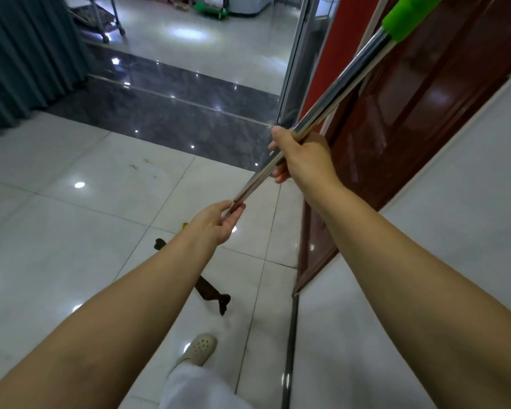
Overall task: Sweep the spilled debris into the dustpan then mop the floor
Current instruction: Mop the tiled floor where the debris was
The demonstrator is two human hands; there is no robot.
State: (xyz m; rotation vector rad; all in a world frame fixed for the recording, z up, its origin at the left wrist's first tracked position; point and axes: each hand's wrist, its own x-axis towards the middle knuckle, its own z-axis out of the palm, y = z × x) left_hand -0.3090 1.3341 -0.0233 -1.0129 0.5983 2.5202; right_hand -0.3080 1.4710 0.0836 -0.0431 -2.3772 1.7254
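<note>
A glossy white tiled floor [71, 231] fills most of the view, crossed farther off by a dark polished stone strip [171, 113]. A grey curtain [21, 54] hangs at the left, and a red-brown wooden door [410, 113] stands at the right. A metal mop handle [331, 104] with a green grip [407, 16] slants from the upper right down toward the centre. The right hand [301, 157] wraps its fingers around the pole midway along it; the left hand [219, 222] pinches the pole lower down between thumb and fingers. Beneath the left forearm, dark brown mop strands [210, 293] lie on the tiles. A beige perforated clog [198, 348] shows below them. Small specks of debris [135, 166] dot a tile near the dark strip, well apart from the mop.
</note>
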